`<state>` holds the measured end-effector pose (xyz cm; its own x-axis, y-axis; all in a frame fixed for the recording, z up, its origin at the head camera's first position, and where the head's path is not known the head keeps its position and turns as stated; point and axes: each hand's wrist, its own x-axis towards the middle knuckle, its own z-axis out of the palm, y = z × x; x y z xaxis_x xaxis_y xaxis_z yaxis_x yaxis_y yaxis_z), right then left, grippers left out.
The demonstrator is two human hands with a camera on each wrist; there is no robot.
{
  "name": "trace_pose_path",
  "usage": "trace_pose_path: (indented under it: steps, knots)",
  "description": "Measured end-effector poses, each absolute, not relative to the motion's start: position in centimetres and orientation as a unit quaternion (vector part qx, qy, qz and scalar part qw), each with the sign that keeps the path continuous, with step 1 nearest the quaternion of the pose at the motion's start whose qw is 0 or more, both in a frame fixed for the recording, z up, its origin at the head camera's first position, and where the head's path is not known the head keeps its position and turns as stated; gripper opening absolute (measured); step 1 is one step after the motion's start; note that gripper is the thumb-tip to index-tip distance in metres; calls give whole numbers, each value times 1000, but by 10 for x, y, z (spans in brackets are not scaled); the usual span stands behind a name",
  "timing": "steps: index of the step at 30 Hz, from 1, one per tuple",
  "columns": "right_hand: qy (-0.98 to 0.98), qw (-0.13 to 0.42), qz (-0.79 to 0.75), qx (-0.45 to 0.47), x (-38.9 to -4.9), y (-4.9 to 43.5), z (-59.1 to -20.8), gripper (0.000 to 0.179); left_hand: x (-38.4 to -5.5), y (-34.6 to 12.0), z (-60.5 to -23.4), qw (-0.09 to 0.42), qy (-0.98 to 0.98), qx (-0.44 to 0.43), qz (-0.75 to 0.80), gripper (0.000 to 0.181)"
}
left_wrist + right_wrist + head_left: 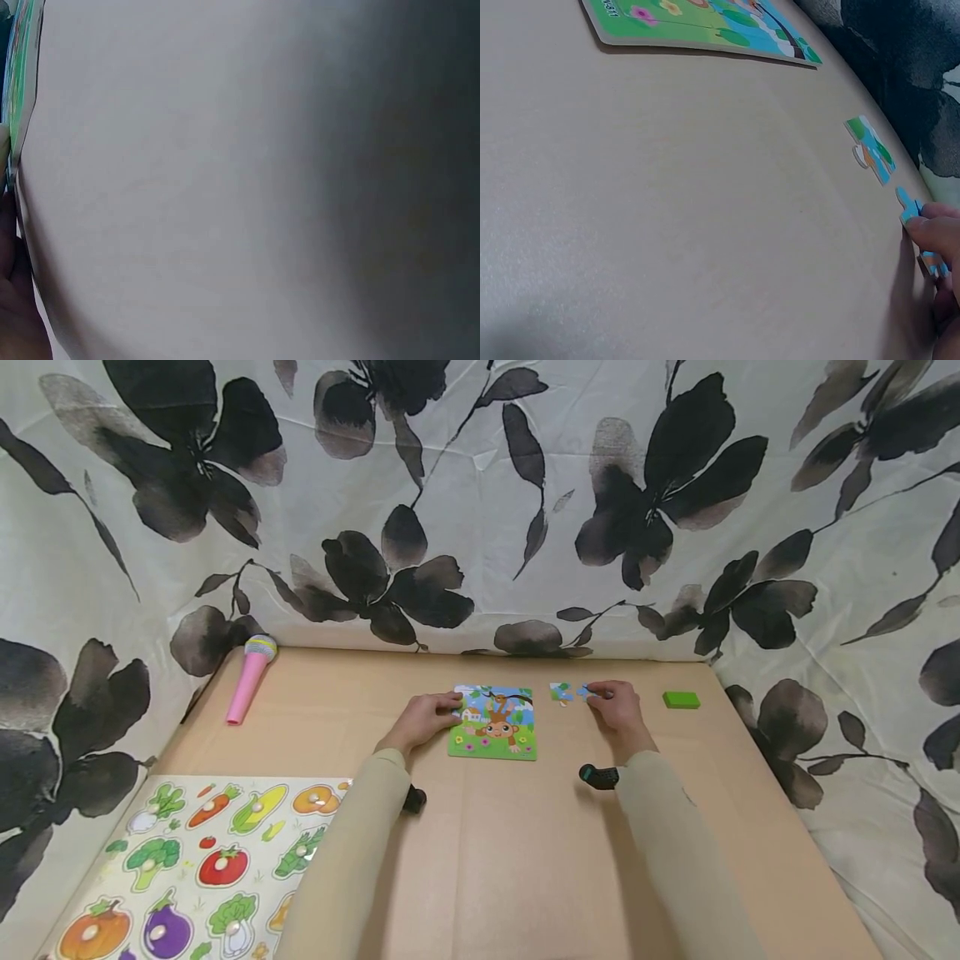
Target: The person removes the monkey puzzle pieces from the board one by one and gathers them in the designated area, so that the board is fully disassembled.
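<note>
A square jigsaw puzzle [492,727] with a hanging monkey on a green and blue scene lies on the table. My left hand [429,718] holds its upper left edge, fingertips over the border; the left wrist view catches only a strip of the puzzle [19,82] and part of the hand. To the right, my right hand [618,714] pinches a small blue puzzle piece [909,206] between thumb and fingers, partly covered by them. Another loose piece [561,692], blue and green, lies between the puzzle and that hand.
A green block [681,700] lies right of my right hand. At the back left is a pink toy microphone [251,681]. A vegetable picture board [187,818] covers the front left, partly under my left sleeve. Floral cloth [480,527] hangs behind the table.
</note>
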<state>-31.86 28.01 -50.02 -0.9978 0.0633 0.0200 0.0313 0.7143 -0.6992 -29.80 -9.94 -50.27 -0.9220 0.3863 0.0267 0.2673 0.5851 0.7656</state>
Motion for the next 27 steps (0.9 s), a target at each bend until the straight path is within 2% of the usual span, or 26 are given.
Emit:
trace_pose_path:
  steps: [27]
  knots:
    - [-924,7,381,-32,-317,277,-502,30,-298,-100,-500,84,887,178,418,37]
